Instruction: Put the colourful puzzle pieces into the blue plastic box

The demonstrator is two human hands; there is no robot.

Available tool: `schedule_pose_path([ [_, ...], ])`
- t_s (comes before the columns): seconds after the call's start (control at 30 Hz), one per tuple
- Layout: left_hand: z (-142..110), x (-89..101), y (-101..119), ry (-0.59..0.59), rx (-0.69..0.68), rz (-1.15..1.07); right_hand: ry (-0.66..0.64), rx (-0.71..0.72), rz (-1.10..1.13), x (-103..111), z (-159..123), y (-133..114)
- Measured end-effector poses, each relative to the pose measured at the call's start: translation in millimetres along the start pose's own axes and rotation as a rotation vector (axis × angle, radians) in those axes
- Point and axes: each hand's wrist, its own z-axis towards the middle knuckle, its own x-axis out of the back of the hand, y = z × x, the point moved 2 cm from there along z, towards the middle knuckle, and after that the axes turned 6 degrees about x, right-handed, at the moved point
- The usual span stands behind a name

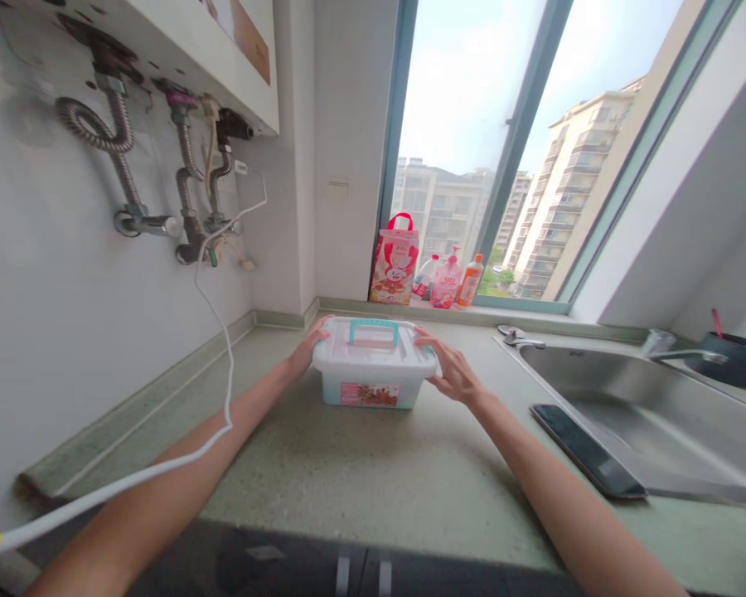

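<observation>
A small translucent storage box (370, 379) with a white lid and a teal handle (374, 330) sits on the speckled countertop (360, 473). My left hand (307, 348) grips the box's left side, fingers curled over the lid's edge. My right hand (451, 370) holds the right side, fingers spread along the lid rim. Both arms reach forward from the near edge. A pink label shows on the box's front.
A steel sink (646, 406) lies to the right, a dark phone (588, 452) on its near rim. Bottles (448, 282) and a red bag (394, 265) stand on the window sill. A white cable (217, 332) hangs from wall pipes (124, 166) across the left counter.
</observation>
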Motion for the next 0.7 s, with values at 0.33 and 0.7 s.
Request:
schedule_pose_path([
  [0.33, -0.3, 0.8, 4.8, -0.001, -0.038, 0.009, 0.088, -0.141, -0.022, 1.1, -5.5, 9.7],
  [0.7, 1.2, 1.6, 4.1, 0.020, -0.024, -0.005, 0.035, -0.074, -0.054, 11.7, -3.2, 4.4],
])
